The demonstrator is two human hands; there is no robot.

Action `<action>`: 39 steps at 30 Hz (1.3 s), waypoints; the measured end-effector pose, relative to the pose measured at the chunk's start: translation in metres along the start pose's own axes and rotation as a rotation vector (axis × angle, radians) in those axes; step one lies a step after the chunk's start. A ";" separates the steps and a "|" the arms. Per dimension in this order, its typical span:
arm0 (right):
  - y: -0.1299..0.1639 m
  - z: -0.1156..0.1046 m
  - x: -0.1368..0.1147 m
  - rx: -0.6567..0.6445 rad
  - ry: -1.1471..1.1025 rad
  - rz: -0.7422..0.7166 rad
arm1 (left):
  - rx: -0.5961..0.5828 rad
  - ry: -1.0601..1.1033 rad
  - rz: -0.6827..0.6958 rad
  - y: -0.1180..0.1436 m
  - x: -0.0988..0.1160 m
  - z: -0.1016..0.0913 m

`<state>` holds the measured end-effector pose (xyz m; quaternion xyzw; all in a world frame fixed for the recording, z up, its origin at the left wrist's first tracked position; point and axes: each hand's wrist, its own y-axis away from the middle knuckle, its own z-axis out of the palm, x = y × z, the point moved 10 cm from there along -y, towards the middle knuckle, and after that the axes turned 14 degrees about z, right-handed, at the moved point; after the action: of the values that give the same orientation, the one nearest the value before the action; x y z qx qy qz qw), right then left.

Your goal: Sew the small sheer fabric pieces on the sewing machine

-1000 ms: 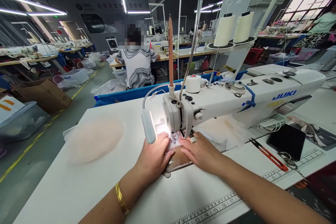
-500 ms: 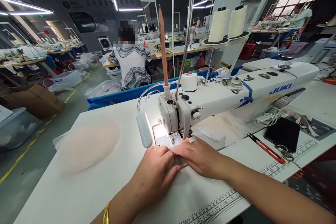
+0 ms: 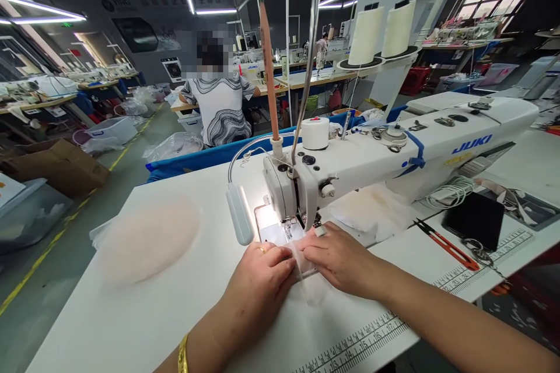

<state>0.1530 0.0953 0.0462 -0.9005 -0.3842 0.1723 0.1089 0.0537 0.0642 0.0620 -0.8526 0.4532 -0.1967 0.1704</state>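
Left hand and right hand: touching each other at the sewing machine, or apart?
Apart. The head view shows the left hand and right hand both pressed on the sheer fabric piece, with a strip of it visible between their fingertips.

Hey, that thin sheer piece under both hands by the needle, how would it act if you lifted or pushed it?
The sheer piece looks see-through and thin, so probably floppy and very light. Both the left hand and right hand press it flat on the table, which suggests it slides or bunches easily.

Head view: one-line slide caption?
Both hands, left hand and right hand, press sheer fabric flat before the sewing machine needle.
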 end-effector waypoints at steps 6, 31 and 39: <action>-0.003 0.005 0.006 -0.043 0.038 0.046 | 0.021 -0.075 -0.022 0.000 -0.002 -0.002; 0.002 0.000 -0.001 -0.019 -0.051 -0.030 | -0.014 -0.089 -0.031 0.001 0.006 0.000; 0.004 -0.002 -0.006 0.005 -0.058 -0.084 | -0.011 -0.087 0.001 0.003 0.007 0.002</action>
<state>0.1524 0.0883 0.0483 -0.8780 -0.4240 0.1947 0.1073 0.0560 0.0575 0.0607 -0.8610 0.4467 -0.1571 0.1853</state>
